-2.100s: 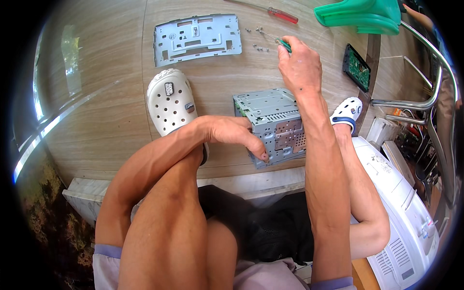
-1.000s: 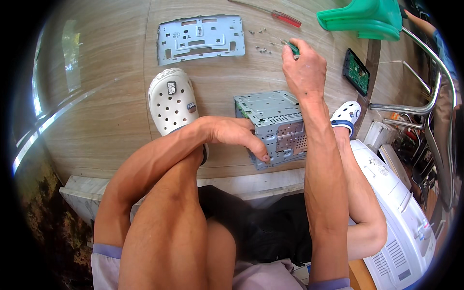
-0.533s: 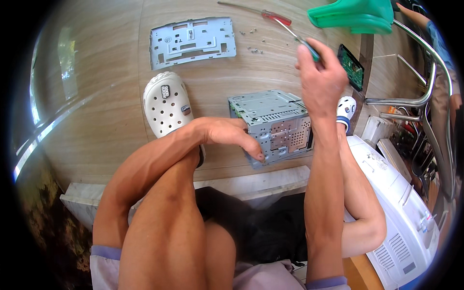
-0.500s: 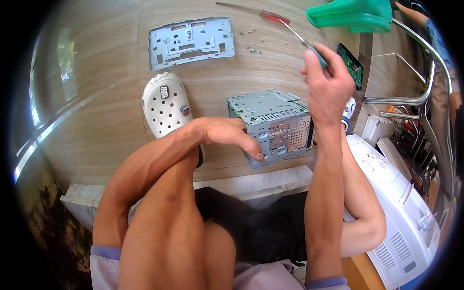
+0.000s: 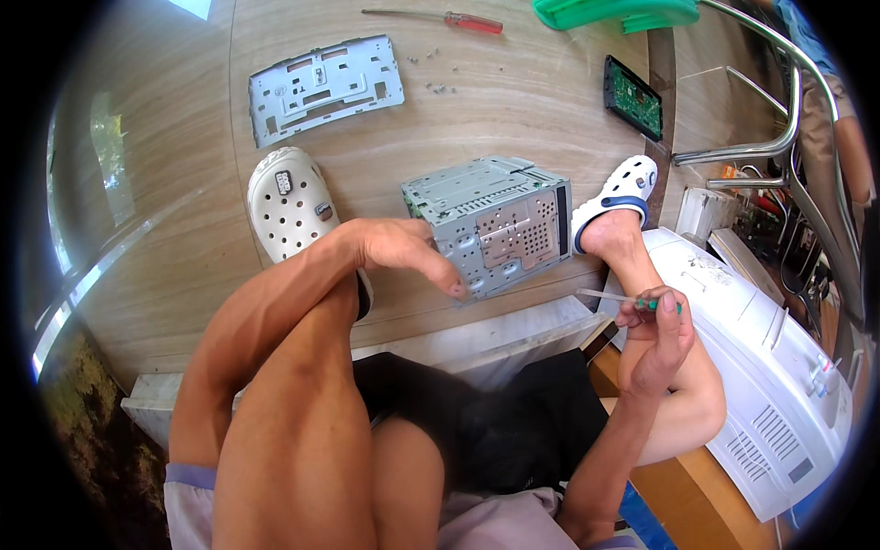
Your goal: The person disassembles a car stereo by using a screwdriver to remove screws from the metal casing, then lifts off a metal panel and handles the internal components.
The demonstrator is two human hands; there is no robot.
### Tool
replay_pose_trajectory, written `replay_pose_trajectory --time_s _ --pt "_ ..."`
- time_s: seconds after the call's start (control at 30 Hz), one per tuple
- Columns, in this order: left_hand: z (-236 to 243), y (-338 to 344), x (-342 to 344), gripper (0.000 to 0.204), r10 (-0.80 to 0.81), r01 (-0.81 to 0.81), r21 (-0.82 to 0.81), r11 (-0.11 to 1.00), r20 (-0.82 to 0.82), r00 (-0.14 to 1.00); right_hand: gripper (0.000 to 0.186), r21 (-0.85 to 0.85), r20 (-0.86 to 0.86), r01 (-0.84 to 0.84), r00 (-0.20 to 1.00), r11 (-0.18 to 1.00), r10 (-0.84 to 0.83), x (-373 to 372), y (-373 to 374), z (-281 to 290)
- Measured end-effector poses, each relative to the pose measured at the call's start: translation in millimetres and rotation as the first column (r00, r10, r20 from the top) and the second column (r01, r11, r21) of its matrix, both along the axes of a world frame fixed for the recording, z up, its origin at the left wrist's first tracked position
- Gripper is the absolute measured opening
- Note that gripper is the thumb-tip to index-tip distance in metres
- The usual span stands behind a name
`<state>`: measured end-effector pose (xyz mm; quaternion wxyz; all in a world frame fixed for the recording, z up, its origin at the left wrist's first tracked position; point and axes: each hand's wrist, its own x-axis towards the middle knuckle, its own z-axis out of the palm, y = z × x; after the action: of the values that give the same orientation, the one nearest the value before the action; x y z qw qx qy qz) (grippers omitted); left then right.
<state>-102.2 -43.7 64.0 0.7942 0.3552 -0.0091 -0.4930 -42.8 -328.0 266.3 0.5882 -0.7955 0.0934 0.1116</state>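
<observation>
A boxy metal car stereo (image 5: 490,206) with a perforated side stands on the floor between my feet. My left hand (image 5: 410,254) grips its near left corner, the thumb on the near face and the other fingers hidden behind the left side. My right hand (image 5: 658,344) is closed around the green handle of a small screwdriver (image 5: 605,294). The screwdriver's shaft points left, just below the stereo's near right corner and apart from it.
A flat metal bracket plate (image 5: 327,89), loose screws (image 5: 440,89) and a red-handled screwdriver (image 5: 474,22) lie beyond the stereo. At the far right are a green circuit board panel (image 5: 633,97), a green plastic seat (image 5: 619,13) and a chrome chair frame (image 5: 747,151). A white appliance (image 5: 752,376) stands right.
My right hand has come down and toward me with the green-handled screwdriver, from above the stereo to beside my right knee. My left hand keeps its grip on the stereo. The view has shifted slightly.
</observation>
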Motion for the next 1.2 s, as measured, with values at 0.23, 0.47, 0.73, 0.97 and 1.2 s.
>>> replay_pose_trajectory --time_s 0.23,0.47,0.73,0.97,1.2 --pt "-13.2 -1.5 -8.7 0.08 -0.048 0.046 0.029 0.999 0.049 0.998 0.019 -0.364 0.069 -0.238 0.957 0.9 0.281 -11.9 45.1 -5.3" --pt "-3.4 2.8 -4.7 0.08 -0.084 0.082 0.076 0.994 0.024 0.996 0.052 -0.837 0.073 -0.431 0.522 0.337 0.85 -13.5 90.3 -35.4" --pt "5.2 6.8 -2.0 0.08 -0.083 0.082 0.084 0.993 0.009 0.996 0.067 -0.823 -0.033 -0.532 0.394 0.199 0.918 2.4 95.4 -52.9" --pt "8.7 8.5 -3.2 0.079 -0.069 0.064 0.14 0.988 0.034 0.997 0.054 -0.846 -0.075 -0.526 0.279 0.087 0.957 11.7 100.6 -45.6" --pt "19.0 21.6 3.8 0.075 -0.105 0.101 0.093 0.991 0.042 0.994 0.033 -0.944 -0.147 -0.31 0.089 -0.113 0.985 2.2 106.2 -50.3"
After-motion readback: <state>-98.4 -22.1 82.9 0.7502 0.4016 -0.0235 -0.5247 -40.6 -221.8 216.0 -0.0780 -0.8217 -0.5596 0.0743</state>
